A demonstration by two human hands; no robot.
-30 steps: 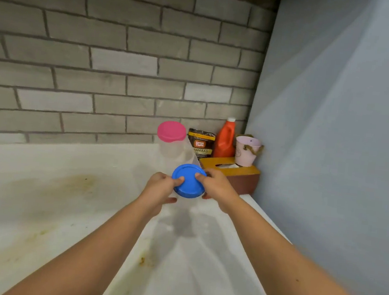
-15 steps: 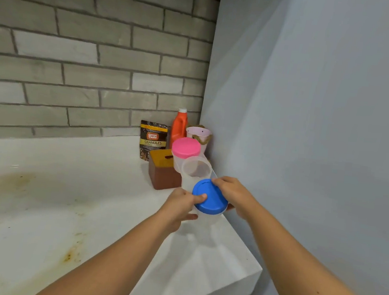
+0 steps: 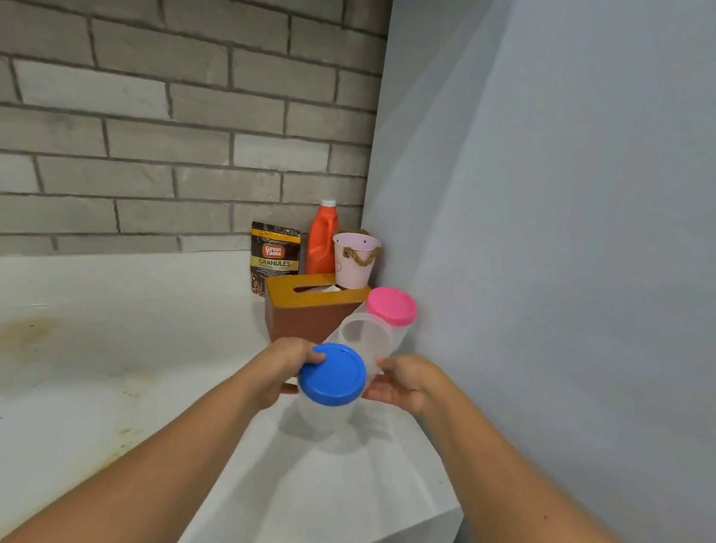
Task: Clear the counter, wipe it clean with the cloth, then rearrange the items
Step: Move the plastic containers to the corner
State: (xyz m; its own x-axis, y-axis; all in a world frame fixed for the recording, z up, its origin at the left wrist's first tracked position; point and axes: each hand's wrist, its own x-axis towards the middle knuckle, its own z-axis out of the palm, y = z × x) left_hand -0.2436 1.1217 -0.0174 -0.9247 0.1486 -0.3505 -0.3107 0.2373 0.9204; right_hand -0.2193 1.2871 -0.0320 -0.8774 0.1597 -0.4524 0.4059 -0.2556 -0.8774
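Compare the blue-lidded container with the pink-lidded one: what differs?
The left hand grips the blue-lidded container; no hand touches the pink-lidded container. The blue-lidded one is nearer the camera; the pink-lidded one sits back by the wall. Lids: blue versus pink. Both: clear bodies, round lids.

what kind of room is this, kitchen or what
Most likely a home kitchen corner: a white, stained counter against a grey brick wall, holding a granules pouch, an orange bottle and a tissue box, with a blue-lidded tub gripped by the left hand.
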